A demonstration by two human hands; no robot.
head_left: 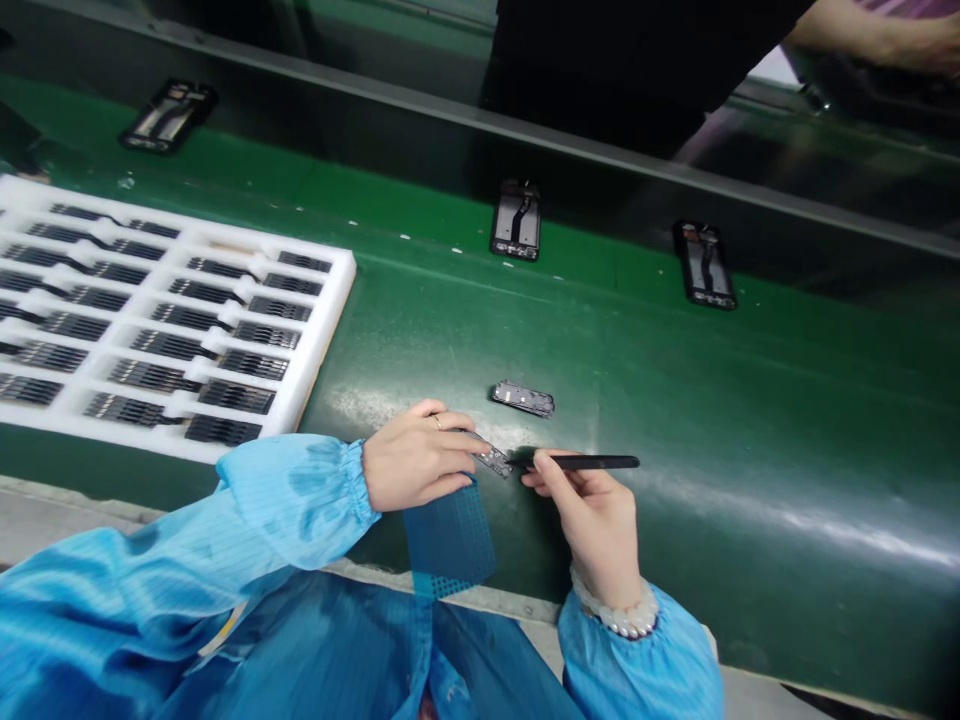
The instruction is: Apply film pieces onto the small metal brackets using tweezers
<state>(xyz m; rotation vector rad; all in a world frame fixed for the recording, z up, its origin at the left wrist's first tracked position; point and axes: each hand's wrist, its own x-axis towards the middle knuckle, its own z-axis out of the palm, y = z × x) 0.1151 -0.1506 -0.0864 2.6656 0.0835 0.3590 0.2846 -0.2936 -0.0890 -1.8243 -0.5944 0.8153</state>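
A small dark part with fine components (495, 460) lies on the green work surface, with the fingertips of my left hand (424, 455) resting on its left end. My left hand is palm down, its fingers stretched out and slightly spread. My right hand (592, 510) pinches black tweezers (600, 462), whose tip touches or nearly touches the right end of the part. Just above lies a similar dark part (523, 399), touched by neither hand. A blue sheet with a grid of small holes (451, 540) is below my left hand.
On the left is a white foam tray (341, 290) with many dark flat parts in rows. Phone housings lie farther back, at the left (166, 117), middle (516, 222) and right (705, 265). A person's arm (874, 38) shows at the top right.
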